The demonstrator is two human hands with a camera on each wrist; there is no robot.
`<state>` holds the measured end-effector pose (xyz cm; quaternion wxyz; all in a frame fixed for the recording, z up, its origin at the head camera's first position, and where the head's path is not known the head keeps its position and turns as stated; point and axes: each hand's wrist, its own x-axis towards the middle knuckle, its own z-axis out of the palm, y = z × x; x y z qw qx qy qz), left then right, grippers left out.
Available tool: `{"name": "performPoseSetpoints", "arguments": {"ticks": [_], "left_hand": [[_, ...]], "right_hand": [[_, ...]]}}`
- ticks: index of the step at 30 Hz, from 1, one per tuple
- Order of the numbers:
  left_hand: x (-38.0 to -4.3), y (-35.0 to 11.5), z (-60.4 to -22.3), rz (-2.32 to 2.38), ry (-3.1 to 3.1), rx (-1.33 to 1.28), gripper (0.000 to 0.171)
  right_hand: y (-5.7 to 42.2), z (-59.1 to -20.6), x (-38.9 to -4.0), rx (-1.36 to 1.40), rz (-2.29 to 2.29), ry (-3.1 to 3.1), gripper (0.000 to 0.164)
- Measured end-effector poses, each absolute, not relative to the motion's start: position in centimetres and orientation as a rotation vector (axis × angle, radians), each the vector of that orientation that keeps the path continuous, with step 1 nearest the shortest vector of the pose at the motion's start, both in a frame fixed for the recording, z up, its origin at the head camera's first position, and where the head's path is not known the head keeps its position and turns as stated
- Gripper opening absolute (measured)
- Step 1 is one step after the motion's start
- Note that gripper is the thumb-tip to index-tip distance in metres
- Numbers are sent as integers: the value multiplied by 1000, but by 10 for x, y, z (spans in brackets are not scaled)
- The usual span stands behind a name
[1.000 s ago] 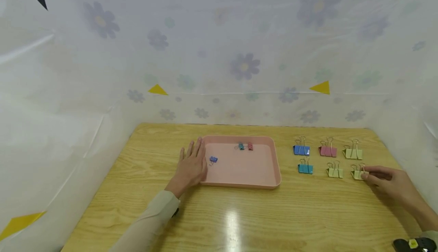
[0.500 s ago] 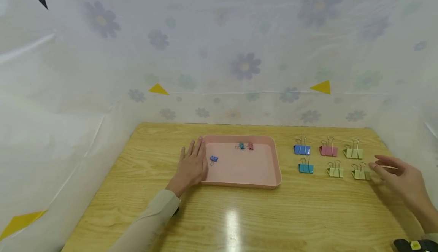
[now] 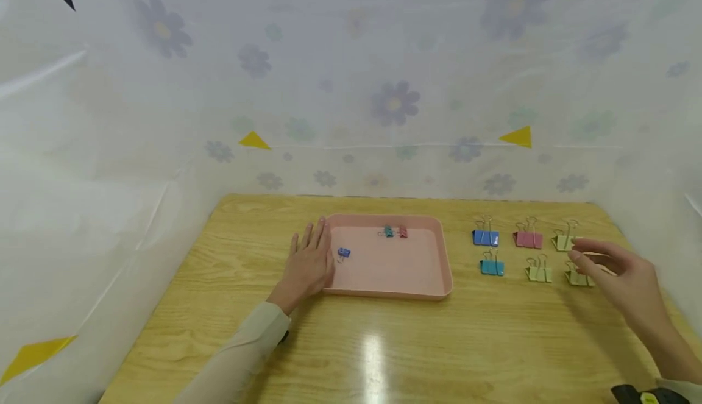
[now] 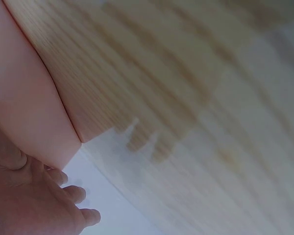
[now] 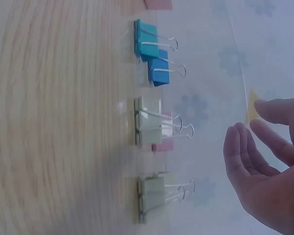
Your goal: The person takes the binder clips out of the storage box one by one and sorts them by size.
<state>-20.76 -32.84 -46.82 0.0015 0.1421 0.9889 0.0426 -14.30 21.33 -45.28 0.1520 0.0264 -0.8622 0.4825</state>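
My left hand (image 3: 307,265) lies with straight fingers against the left rim of a pink tray (image 3: 384,296). Inside the tray are small binder clips: a blue one (image 3: 343,252), a teal one (image 3: 388,231) and a red one (image 3: 403,231). My right hand (image 3: 625,279) hovers at the right, loosely bent, holding nothing in the right wrist view. It partly covers two larger pale green binder clips, the back one (image 3: 563,243) and the front one (image 3: 579,278). Left of these stand another pale green clip (image 3: 540,273), a pink-red clip (image 3: 529,239), a blue clip (image 3: 485,237) and a teal clip (image 3: 492,267).
The wooden table (image 3: 439,355) ends at the back against a flower-patterned sheet (image 3: 351,87). White sheeting also closes off both sides. Yellow triangles (image 3: 518,137) are stuck on the sheet.
My right hand has let go of the front right pale green binder clip, then risen and moved left over the clips. The left hand has stayed at the tray.
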Motion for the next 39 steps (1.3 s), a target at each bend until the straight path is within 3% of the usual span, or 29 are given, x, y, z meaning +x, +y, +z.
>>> {"name": "performPoseSetpoints", "arguments": {"ticks": [39], "left_hand": [[-202,-330,-467,188,3103,470,61]], "right_hand": [[19,-451,-174,556,1769,-2377,34]]}}
